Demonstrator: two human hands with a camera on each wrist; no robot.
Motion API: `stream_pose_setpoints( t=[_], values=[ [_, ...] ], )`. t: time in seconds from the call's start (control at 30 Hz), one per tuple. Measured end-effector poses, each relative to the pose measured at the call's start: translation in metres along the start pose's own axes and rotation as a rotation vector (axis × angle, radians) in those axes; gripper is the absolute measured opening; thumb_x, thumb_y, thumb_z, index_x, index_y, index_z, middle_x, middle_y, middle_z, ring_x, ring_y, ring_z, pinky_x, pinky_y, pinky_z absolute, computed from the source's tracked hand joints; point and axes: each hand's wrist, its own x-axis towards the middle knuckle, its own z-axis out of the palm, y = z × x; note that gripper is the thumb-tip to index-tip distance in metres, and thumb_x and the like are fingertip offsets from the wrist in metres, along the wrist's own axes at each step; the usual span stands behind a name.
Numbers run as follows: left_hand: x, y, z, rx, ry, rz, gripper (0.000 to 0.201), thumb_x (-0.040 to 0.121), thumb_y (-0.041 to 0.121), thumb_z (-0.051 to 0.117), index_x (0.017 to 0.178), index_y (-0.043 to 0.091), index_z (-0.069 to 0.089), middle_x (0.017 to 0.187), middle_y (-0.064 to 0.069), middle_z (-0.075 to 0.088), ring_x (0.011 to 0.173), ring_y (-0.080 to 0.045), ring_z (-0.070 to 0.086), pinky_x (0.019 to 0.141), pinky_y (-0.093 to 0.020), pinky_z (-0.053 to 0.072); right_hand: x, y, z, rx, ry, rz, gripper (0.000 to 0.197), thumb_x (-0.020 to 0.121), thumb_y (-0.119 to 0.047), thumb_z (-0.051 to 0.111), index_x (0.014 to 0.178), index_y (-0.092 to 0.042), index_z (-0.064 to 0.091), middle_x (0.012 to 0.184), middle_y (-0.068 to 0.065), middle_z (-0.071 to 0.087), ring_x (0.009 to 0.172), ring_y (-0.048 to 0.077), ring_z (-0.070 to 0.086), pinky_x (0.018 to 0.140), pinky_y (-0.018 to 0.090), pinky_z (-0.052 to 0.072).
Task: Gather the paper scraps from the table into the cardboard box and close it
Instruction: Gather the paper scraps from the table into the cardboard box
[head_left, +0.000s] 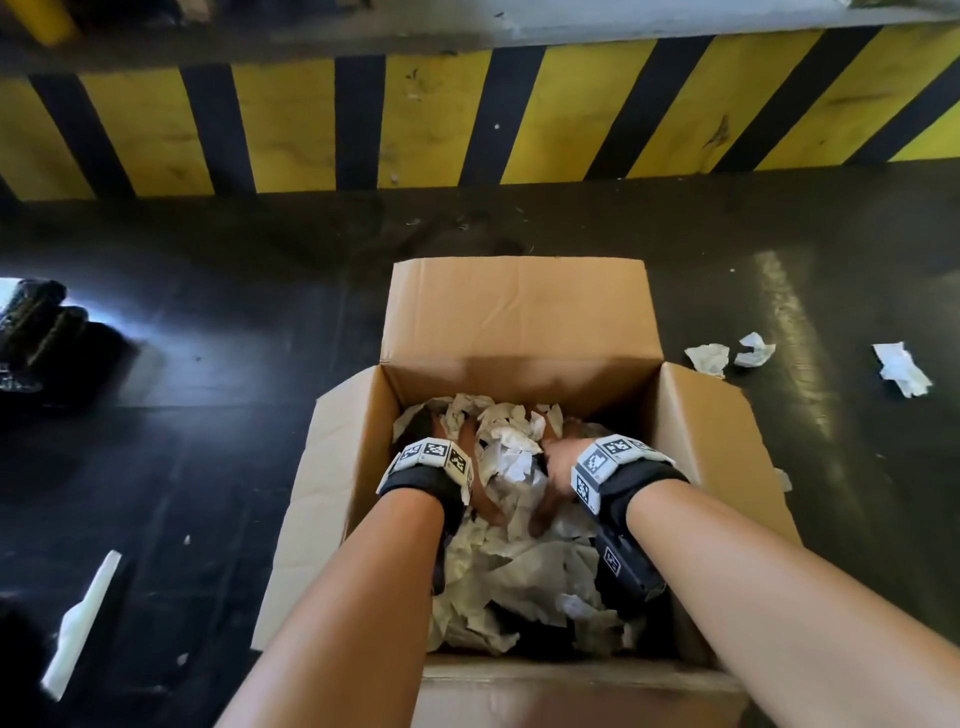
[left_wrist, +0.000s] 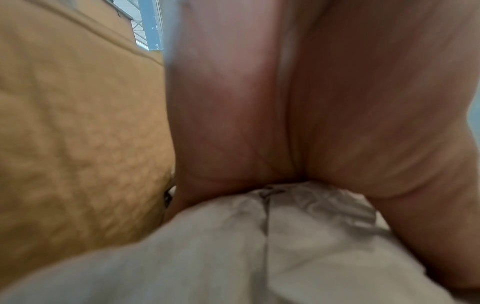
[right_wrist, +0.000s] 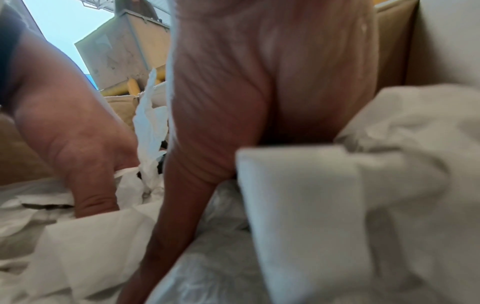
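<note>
The cardboard box (head_left: 519, 322) stands open on the dark table, all its flaps spread outward. Crumpled paper scraps (head_left: 519, 561) fill it. Both hands are down inside, side by side on the pile. My left hand (head_left: 467, 441) presses its palm (left_wrist: 311, 102) onto the paper (left_wrist: 259, 246) beside the box wall (left_wrist: 78, 123). My right hand (head_left: 558, 467) pushes into the paper (right_wrist: 337, 205), its thumb stretched down; the left hand (right_wrist: 72, 144) shows beside it. The fingertips of both hands are buried in the scraps.
Three crumpled scraps (head_left: 707, 357) (head_left: 753, 349) (head_left: 901, 369) lie on the table right of the box, with a small one (head_left: 783, 478) by the right flap. A long white strip (head_left: 83, 623) lies at the left. A black object (head_left: 36, 322) sits far left. A yellow-black striped edge (head_left: 467, 114) runs behind.
</note>
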Motion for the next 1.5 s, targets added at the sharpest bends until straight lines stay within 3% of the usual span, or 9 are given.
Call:
stream_pose_setpoints(
  t=[0.17, 0.33, 0.53, 0.7, 0.87, 1.0, 1.2, 1.4, 1.5],
  values=[
    [0.004, 0.002, -0.003, -0.031, -0.035, -0.035, 0.097, 0.08, 0.037, 0.084, 0.158, 0.021, 0.028, 0.161, -0.016, 0.03, 0.141, -0.046, 0.038, 0.101, -0.068, 0.044, -0.026, -0.005, -0.013, 0.054, -0.053, -0.037, 0.106, 0.032, -0.068, 0.089, 0.125, -0.04, 0.046, 0.121, -0.001, 0.067, 0.1, 0.034, 0.067, 0.086, 0.05, 0.056],
    [0.015, 0.002, 0.003, -0.014, -0.018, -0.047, 0.117, 0.071, 0.042, 0.087, 0.16, 0.035, 0.011, 0.163, -0.013, 0.024, 0.143, -0.047, 0.033, 0.099, -0.069, 0.044, -0.052, -0.012, -0.029, 0.097, -0.101, -0.049, 0.142, 0.009, -0.088, 0.076, 0.132, -0.024, 0.049, 0.126, 0.004, 0.064, 0.107, 0.033, 0.064, 0.093, 0.045, 0.054],
    [0.046, -0.004, 0.006, 0.025, 0.078, 0.059, 0.17, 0.002, 0.094, 0.071, 0.151, 0.054, -0.001, 0.163, -0.003, 0.029, 0.141, -0.037, 0.041, 0.105, -0.059, 0.044, -0.115, -0.006, -0.062, 0.085, 0.03, -0.104, 0.152, 0.038, -0.067, 0.091, 0.157, -0.03, 0.004, 0.156, 0.019, 0.027, 0.138, 0.04, 0.039, 0.104, 0.054, 0.045],
    [-0.047, 0.026, -0.048, 0.113, 0.175, 0.098, 0.145, 0.021, 0.087, 0.08, 0.151, 0.039, 0.036, 0.149, 0.001, 0.053, 0.13, -0.032, 0.054, 0.105, -0.048, 0.045, -0.179, 0.029, -0.087, 0.277, 0.241, -0.234, 0.115, 0.064, -0.055, 0.087, 0.156, -0.03, 0.022, 0.155, 0.007, 0.038, 0.136, 0.027, 0.044, 0.105, 0.038, 0.042],
    [-0.112, 0.106, -0.059, 0.061, 0.371, 0.302, 0.088, 0.08, 0.052, 0.079, 0.151, 0.021, 0.038, 0.155, -0.008, 0.042, 0.14, -0.033, 0.042, 0.111, -0.044, 0.035, -0.243, 0.108, -0.081, 0.313, 0.484, -0.164, 0.061, 0.084, -0.048, 0.074, 0.138, -0.027, 0.053, 0.137, 0.0, 0.059, 0.112, 0.019, 0.058, 0.091, 0.03, 0.044],
    [-0.136, 0.199, -0.03, 0.107, 0.383, 0.477, 0.083, 0.081, 0.057, 0.075, 0.15, 0.027, 0.039, 0.155, -0.004, 0.044, 0.139, -0.03, 0.043, 0.109, -0.04, 0.036, -0.282, 0.196, -0.049, 0.269, 0.479, 0.057, 0.067, 0.082, -0.046, 0.075, 0.14, -0.023, 0.052, 0.139, 0.006, 0.058, 0.126, 0.027, 0.055, 0.105, 0.037, 0.044],
    [-0.171, 0.326, 0.036, 0.126, 0.273, 0.665, 0.093, 0.076, 0.055, 0.08, 0.152, 0.025, 0.036, 0.152, -0.004, 0.047, 0.138, -0.026, 0.046, 0.108, -0.037, 0.04, -0.33, 0.327, 0.034, 0.311, 0.393, 0.372, 0.091, 0.07, -0.051, 0.084, 0.146, -0.023, 0.041, 0.139, 0.011, 0.049, 0.11, 0.029, 0.059, 0.093, 0.037, 0.049],
    [-0.161, 0.393, 0.123, 0.222, 0.117, 0.624, 0.112, 0.063, 0.063, 0.085, 0.154, 0.032, 0.028, 0.153, -0.009, 0.042, 0.137, -0.033, 0.047, 0.109, -0.048, 0.044, -0.34, 0.41, 0.119, 0.33, 0.256, 0.529, 0.122, 0.05, -0.063, 0.089, 0.15, -0.028, 0.028, 0.148, 0.015, 0.033, 0.132, 0.043, 0.044, 0.104, 0.053, 0.044],
    [-0.145, 0.401, 0.166, 0.246, 0.014, 0.502, 0.124, 0.061, 0.064, 0.086, 0.158, 0.033, 0.015, 0.162, -0.016, 0.017, 0.141, -0.042, 0.04, 0.107, -0.053, 0.043, -0.332, 0.432, 0.149, 0.366, 0.242, 0.524, 0.124, 0.046, -0.061, 0.092, 0.147, -0.033, 0.025, 0.153, 0.014, 0.021, 0.137, 0.047, 0.033, 0.106, 0.057, 0.039]
  ],
)
